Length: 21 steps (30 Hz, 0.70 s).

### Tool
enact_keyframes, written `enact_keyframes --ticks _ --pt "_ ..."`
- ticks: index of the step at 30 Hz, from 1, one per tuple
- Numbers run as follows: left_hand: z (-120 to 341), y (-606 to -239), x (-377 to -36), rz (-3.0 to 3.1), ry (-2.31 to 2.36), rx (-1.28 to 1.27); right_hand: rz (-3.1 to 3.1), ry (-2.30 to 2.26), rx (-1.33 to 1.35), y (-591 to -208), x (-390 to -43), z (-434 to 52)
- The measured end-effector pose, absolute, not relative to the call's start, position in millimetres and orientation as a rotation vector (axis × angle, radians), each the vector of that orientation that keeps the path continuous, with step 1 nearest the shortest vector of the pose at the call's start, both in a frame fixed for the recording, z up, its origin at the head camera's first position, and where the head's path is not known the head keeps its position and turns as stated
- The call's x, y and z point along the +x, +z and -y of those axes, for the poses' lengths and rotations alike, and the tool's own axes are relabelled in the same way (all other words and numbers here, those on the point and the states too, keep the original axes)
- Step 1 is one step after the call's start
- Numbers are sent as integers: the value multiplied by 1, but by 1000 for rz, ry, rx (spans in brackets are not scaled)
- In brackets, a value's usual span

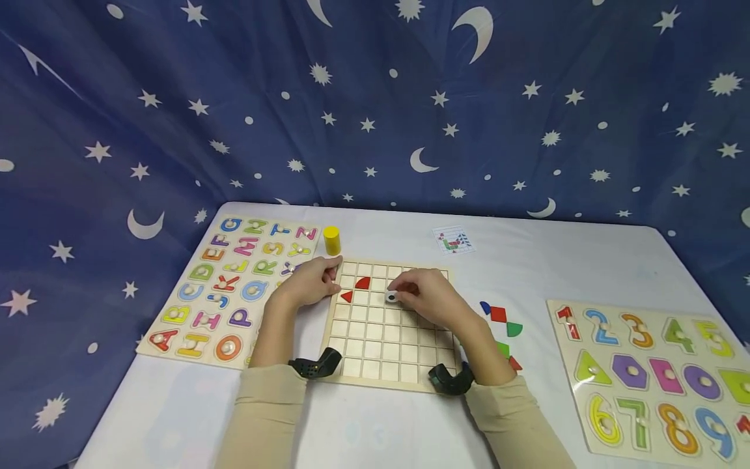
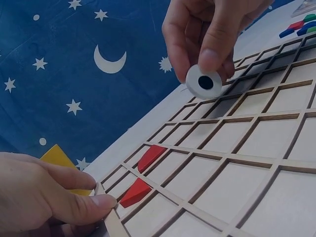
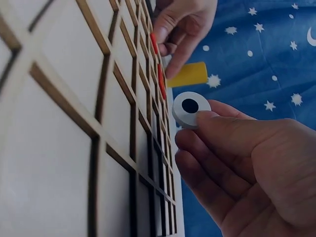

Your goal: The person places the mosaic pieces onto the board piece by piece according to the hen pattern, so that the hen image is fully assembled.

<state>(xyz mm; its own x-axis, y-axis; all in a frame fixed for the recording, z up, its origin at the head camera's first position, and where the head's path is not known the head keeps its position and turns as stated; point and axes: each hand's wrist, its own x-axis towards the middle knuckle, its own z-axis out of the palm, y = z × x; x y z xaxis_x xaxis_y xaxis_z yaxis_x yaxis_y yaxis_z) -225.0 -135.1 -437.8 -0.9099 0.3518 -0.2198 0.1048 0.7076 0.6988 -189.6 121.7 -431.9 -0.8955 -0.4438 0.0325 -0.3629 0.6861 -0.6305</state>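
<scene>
Wooden grid board [image 1: 387,352], pale, square compartments, centred on the white table [image 1: 375,430]. Right hand [image 1: 430,296]: thumb and fingertips pinch a white disc with a black centre [image 1: 391,297], held just above the board's upper rows, not seated in any cell. Left hand [image 1: 310,281]: fingers bent, thumb and forefinger gripping the board's upper left corner. Two red pieces in the upper left cells: a quarter-round [image 1: 363,283] and a triangle [image 1: 347,297]. Yellow cylinder [image 1: 331,240] upright, just beyond that corner. Alphabet puzzle [image 1: 228,286] left of the board; number puzzle [image 1: 650,371] well to the right. Loose coloured shapes [image 1: 500,319] beside the board's right edge. Small pattern card [image 1: 454,240] behind the board.
</scene>
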Motion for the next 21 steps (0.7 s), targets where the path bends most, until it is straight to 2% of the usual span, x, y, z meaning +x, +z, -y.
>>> enact_keyframes --ticks 13,21 --pt "134 -434 -226 -2559 1086 372 -2779 -962 -727 -428 -189 -95" --pt "133 -437 -224 -2582 1029 364 -2795 -1059 -605 -438 -190 -76"
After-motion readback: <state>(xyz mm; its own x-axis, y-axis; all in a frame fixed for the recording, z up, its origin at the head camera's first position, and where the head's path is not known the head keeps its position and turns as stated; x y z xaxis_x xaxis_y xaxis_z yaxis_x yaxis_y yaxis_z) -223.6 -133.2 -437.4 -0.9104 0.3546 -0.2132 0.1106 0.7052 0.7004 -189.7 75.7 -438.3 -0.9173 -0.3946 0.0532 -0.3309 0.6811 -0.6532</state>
